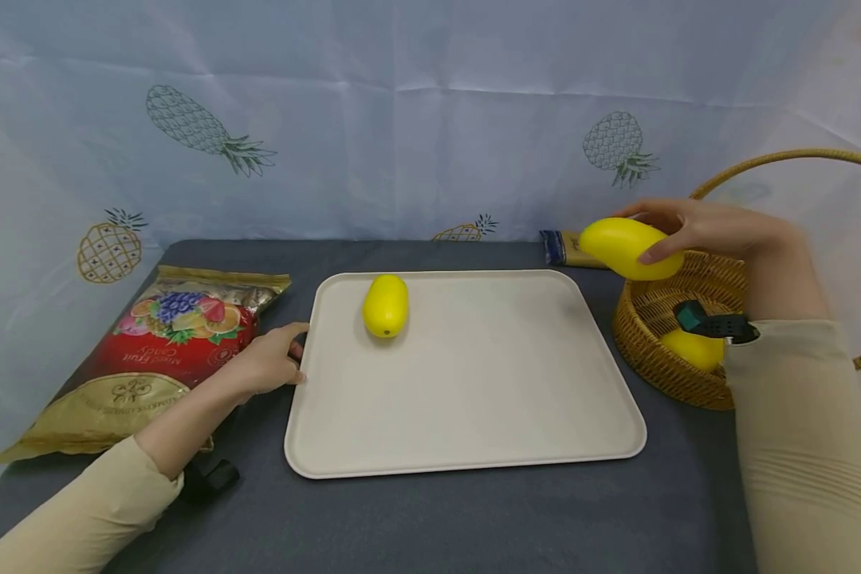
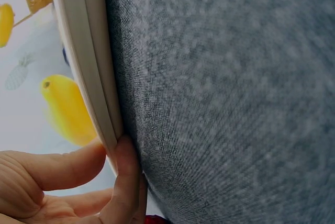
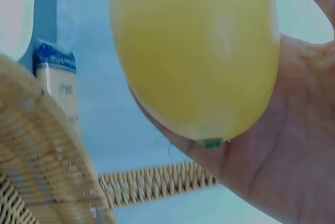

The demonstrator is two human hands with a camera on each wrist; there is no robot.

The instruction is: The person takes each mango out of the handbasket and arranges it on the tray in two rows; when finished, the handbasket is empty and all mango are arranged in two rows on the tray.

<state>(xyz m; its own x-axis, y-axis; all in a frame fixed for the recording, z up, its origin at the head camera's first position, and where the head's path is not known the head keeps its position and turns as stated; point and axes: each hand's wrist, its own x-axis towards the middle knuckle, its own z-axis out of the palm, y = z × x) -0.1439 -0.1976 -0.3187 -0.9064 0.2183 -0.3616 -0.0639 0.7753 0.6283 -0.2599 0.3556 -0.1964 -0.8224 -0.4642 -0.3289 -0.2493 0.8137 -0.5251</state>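
Note:
In the head view my right hand point(image 1: 717, 227) holds a yellow mango point(image 1: 627, 247) in the air over the near-left part of a wicker basket point(image 1: 627, 343). The right wrist view shows the green stem end of this mango point(image 3: 196, 62) against the palm. My left hand point(image 1: 269, 359) pinches the left rim of a cream tray point(image 1: 473, 383) between thumb and fingers; the left wrist view shows the tray's edge point(image 2: 86, 51) up close. On the tray's upper left lies another yellow mango point(image 1: 386, 305). A further mango point(image 1: 696, 349) sits in the basket, partly hidden by the right wrist's strap.
A red and gold mixed fruit candy bag point(image 1: 172, 343) lies left of the tray, beside the left forearm. Behind the tray's right corner is a blue and yellowish packet point(image 1: 574, 249). The basket's tall handle point(image 1: 782, 162) arches up at the right. A pineapple-print curtain point(image 1: 416, 119) hangs behind.

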